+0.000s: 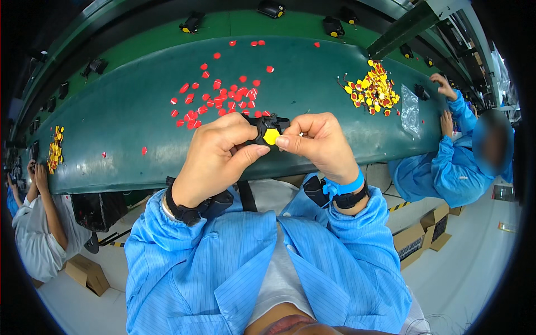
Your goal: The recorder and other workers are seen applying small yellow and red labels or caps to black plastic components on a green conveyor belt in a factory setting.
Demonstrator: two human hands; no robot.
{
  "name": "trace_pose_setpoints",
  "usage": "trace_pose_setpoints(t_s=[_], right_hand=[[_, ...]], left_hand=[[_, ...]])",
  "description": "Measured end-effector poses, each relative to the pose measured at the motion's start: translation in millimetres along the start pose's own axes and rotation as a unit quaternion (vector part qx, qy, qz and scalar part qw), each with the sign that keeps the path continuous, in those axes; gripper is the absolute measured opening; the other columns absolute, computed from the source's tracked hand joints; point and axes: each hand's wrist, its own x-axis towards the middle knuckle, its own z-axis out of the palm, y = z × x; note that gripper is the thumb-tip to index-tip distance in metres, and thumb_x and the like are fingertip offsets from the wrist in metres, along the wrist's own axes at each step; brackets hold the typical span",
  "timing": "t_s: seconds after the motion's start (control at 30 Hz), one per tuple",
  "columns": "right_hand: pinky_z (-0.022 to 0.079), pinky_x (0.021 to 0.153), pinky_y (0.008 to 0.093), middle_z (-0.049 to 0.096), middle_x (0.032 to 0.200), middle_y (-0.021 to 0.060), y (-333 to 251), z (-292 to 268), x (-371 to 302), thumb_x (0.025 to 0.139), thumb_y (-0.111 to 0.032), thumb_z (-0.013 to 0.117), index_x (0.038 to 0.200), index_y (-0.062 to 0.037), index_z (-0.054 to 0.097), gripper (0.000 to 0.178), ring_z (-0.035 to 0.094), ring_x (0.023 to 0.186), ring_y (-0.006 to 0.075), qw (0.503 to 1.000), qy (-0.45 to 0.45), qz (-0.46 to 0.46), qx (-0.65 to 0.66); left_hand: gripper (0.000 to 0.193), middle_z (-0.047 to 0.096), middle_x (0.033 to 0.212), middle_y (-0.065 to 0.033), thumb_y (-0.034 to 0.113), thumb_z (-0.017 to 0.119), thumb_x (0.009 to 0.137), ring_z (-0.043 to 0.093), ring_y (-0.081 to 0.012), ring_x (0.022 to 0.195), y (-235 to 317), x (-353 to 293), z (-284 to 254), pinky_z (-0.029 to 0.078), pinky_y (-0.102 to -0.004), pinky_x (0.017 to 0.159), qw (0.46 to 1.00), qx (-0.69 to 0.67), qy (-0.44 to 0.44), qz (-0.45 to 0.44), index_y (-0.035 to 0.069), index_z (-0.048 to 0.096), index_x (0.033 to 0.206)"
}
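My left hand (215,159) grips a small black part (267,124) over the green table (123,111), while my right hand (318,145) pinches a yellow disc (271,136) against its near face.

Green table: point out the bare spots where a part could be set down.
Free: the green table between the red scraps and the yellow pile, and its left stretch toward the small yellow heap. Crowded: above both hands, among the scraps.

A green bench (139,117) carries scattered red tabs (223,95) at its middle, a yellow-red pile (373,89) and clear bag (411,110) right, a smaller yellow pile (54,148) far left.
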Motion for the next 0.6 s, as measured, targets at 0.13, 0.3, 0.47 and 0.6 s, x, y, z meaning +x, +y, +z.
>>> trace_pose_setpoints(t_s=[0.13, 0.3, 0.47, 0.6], right_hand=[[0.039, 0.054, 0.0193, 0.062, 0.067, -0.0011, -0.7, -4.5, 0.4, 0.079, -0.009, 0.073, 0.071, -0.0003, 0.065, 0.015, 0.052, 0.062, 0.0027, 0.999, -0.005, 0.041, -0.02], [0.033, 0.05, 0.0186, 0.058, 0.063, -0.0034, 1.1, -1.7, -1.3, 0.078, -0.01, 0.074, 0.066, -0.0028, 0.06, 0.02, 0.046, 0.058, 0.001, 0.999, 0.013, 0.037, -0.004], [0.03, 0.047, 0.0191, 0.051, 0.061, -0.0063, 15.5, 8.8, -3.1, 0.079, -0.009, 0.073, 0.064, -0.0043, 0.055, 0.024, 0.041, 0.057, -0.0004, 0.997, 0.06, -0.025, -0.036], [0.027, 0.046, 0.0195, 0.045, 0.058, -0.008, 17.7, 18.9, -8.3, 0.08, -0.009, 0.072, 0.066, -0.0038, 0.053, 0.024, 0.037, 0.056, -0.0008, 0.99, 0.09, -0.067, -0.081]], left_hand=[[0.018, 0.053, 0.073, -0.0064, 0.009, 0.075, 0.072, 0.053, -0.0181, 0.059, -5.4, -0.9, 2.0, 0.04, -0.0284, 0.052, 0.999, 0.027, 0.01, 0.044, 0.0, 0.065, 0.083], [0.017, 0.054, 0.075, -0.0067, 0.007, 0.074, 0.074, 0.053, -0.0152, 0.063, -2.2, 0.8, 5.4, 0.041, -0.0267, 0.055, 0.998, -0.006, 0.024, 0.061, -0.002, 0.062, 0.08], [0.016, 0.054, 0.074, -0.0044, 0.009, 0.072, 0.078, 0.052, -0.0103, 0.065, -6.6, 3.7, 14.3, 0.044, -0.0243, 0.058, 0.996, -0.078, 0.052, 0.003, -0.002, 0.06, 0.076], [0.015, 0.053, 0.079, -0.0022, 0.006, 0.07, 0.08, 0.05, -0.0073, 0.073, -18.5, 0.0, 27.5, 0.044, -0.0232, 0.065, 0.975, -0.203, 0.084, -0.022, -0.002, 0.057, 0.076]])
